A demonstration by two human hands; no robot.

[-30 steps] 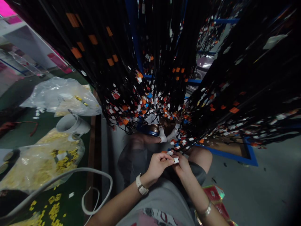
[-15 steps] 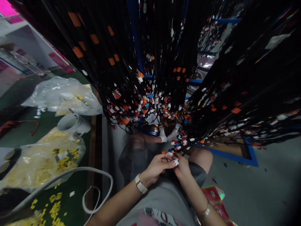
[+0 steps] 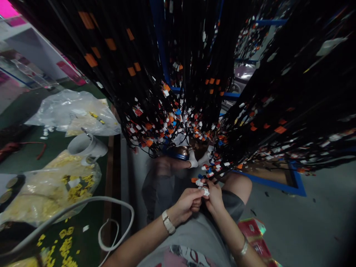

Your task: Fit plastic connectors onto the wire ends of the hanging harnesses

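Note:
Above my lap, both hands meet at a small white connector [image 3: 205, 191]. My left hand [image 3: 188, 202] is closed, thumb and forefinger pinching the connector's left side. My right hand [image 3: 214, 196] is curled round its right side, with some fingers hidden behind it. Just beyond my fingertips sit another white connector [image 3: 199, 182] and an orange connector [image 3: 194, 180]. They belong to the end of a black cable bundle [image 3: 236, 148] hanging at the right, tipped with white, blue and orange connectors.
More black cable bundles [image 3: 133, 74] hang ahead from a blue frame [image 3: 160, 40]. On the green bench at left lie a white mug [image 3: 87, 145], a bag of yellow parts [image 3: 50, 189], a clear bag [image 3: 75, 107] and a looping white cable [image 3: 111, 200]. A red package [image 3: 253, 231] lies at right.
My left hand has shifted slightly down and left, and its fingers have curled in more tightly. The white connector has moved slightly left between my hands.

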